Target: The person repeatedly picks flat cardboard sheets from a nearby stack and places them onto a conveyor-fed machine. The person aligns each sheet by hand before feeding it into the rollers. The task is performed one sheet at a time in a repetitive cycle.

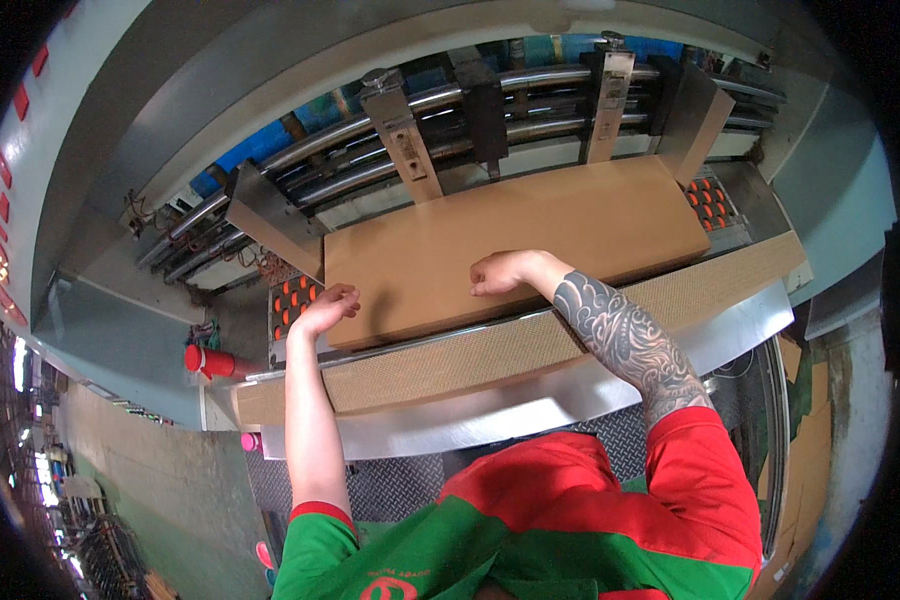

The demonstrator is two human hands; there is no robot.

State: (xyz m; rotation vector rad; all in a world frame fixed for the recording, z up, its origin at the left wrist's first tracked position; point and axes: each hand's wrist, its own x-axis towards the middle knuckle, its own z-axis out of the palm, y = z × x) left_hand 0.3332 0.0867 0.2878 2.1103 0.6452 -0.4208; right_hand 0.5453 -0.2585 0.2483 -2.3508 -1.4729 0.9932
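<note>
A flat brown stack of cardboard sheets (pixel 570 225) lies in the feed bed of a machine, between upright metal guide plates. Over its near left corner hovers my left hand (pixel 330 308), fingers loosely curled with nothing in them; its shadow falls on the top sheet. My right hand (pixel 502 273) is over the middle of the same stack, curled into a loose fist that shows nothing held. Whether it touches the cardboard I cannot tell. Nearer to me, a long strip of corrugated cardboard (pixel 450 361) runs along the metal ledge under both forearms.
Behind the stack, metal guide brackets (pixel 405 145) hang from steel rods. Orange rollers (pixel 708 204) show at both sides of the bed. A red cylindrical object (pixel 210 361) sits at the left. A silver metal ledge (pixel 450 424) lies before me, above dark tread-plate flooring (pixel 395 484).
</note>
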